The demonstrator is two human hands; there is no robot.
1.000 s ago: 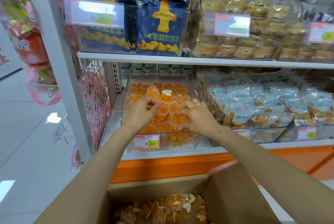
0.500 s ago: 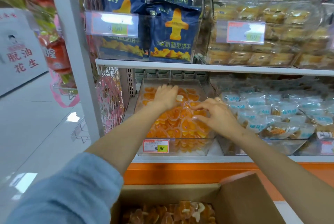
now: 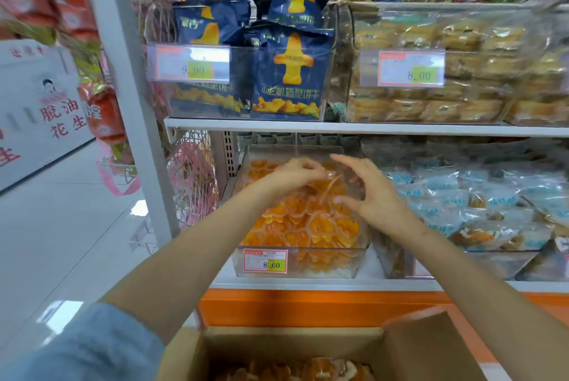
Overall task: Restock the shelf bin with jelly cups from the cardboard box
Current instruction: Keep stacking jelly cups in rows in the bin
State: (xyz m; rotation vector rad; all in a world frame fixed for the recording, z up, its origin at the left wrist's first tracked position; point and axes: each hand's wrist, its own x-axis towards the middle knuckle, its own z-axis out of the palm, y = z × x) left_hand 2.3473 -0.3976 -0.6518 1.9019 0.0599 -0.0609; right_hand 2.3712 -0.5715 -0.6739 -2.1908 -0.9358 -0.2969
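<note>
Hands are held above the rear half of the shelf bin (image 3: 268,153): the left hand (image 3: 292,176) is curled, its grip too blurred to be told, the right hand (image 3: 374,196) is spread with nothing gripped. Orange jelly cups (image 3: 308,226) are heaped against the bin's front wall; more are seen in the cardboard box (image 3: 277,346) below.

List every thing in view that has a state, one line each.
shelf bin, open-topped, heaped nearly full with jelly cups
cardboard box, flaps open, more cups inside
left hand, over the bin, fingers bent down at the cups; grip unclear
right hand, over the bin, fingers spread and relaxed
</note>
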